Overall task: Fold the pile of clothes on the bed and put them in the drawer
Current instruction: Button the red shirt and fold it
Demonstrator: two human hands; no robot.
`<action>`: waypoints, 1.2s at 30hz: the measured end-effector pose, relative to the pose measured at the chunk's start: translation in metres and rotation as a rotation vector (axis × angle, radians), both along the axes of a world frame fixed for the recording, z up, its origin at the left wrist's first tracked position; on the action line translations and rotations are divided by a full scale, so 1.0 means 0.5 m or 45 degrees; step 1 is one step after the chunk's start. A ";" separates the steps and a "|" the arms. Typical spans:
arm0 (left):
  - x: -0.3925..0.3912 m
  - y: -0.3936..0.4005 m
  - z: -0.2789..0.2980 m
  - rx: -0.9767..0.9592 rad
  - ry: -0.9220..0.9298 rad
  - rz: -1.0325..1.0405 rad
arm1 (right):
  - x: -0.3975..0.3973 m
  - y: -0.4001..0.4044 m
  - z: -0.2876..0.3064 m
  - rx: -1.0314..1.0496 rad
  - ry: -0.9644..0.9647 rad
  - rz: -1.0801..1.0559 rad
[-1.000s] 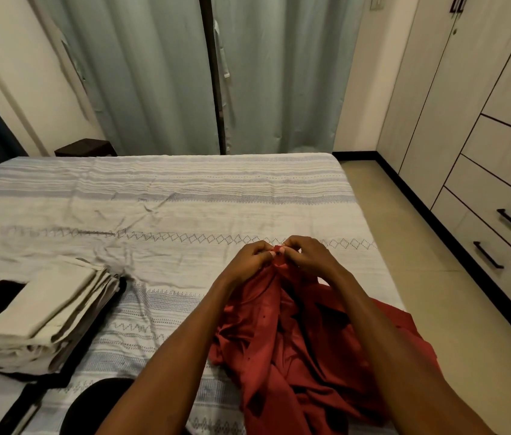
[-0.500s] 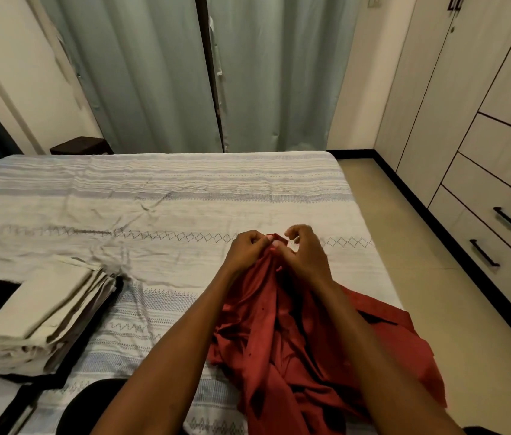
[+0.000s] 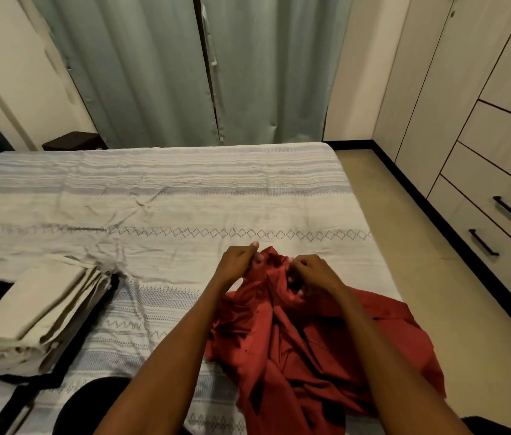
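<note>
Red garment (image 3: 304,346) (one) gripped by two hands (image 3: 271,266).

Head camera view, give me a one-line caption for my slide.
Left hand and right hand pinch a crumpled red cloth garment on the striped bed, beside folded beige fabric.

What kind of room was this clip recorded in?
Most likely a home bedroom: a bed with a patterned cover, a built-in wardrobe with drawers along the right wall, and long curtains behind the bed.
</note>
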State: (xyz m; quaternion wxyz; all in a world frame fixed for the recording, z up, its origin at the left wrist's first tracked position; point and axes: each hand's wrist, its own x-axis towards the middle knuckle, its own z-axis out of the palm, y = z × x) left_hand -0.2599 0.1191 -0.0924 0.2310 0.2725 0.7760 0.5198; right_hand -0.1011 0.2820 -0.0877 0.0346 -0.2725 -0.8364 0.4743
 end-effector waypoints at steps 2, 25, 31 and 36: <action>0.010 -0.020 -0.031 0.019 0.048 0.026 | -0.011 0.017 -0.017 0.220 -0.129 -0.037; 0.003 -0.017 -0.029 -0.048 -0.206 0.160 | -0.082 -0.004 -0.038 -0.599 0.379 -0.130; -0.008 -0.036 -0.014 -0.479 -0.367 -0.137 | -0.077 -0.003 0.046 -0.341 0.400 -0.006; 0.033 -0.028 0.020 -0.233 -0.170 -0.011 | -0.048 0.015 0.107 -0.095 0.310 0.167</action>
